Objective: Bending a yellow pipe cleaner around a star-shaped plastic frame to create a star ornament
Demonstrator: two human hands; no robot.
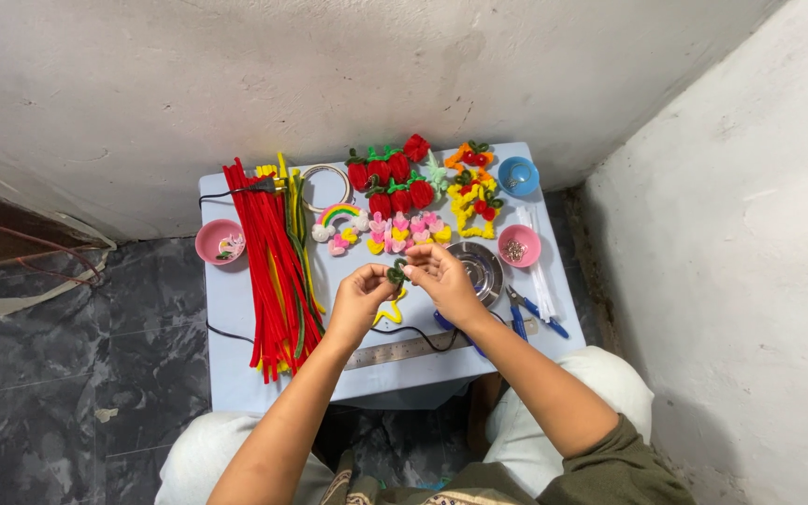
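Both hands [402,285] pinch green pipe cleaner [396,274] btwn fingertips.

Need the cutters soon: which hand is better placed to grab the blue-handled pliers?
Probably the right hand. The blue-handled pliers lie on the table just beside its wrist, on the right. The left hand is farther off and would have to cross over. Both hands pinch the green pipe-cleaner piece.

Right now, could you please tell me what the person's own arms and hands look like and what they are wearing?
Both forearms are bare from wrist to past the elbow. The left hand and right hand wear no gloves, and no rings, watch or bracelets can be made out. At the right upper arm an olive-green sleeve shows, loose and pushed up. No sleeve is visible on the left arm within the frame.
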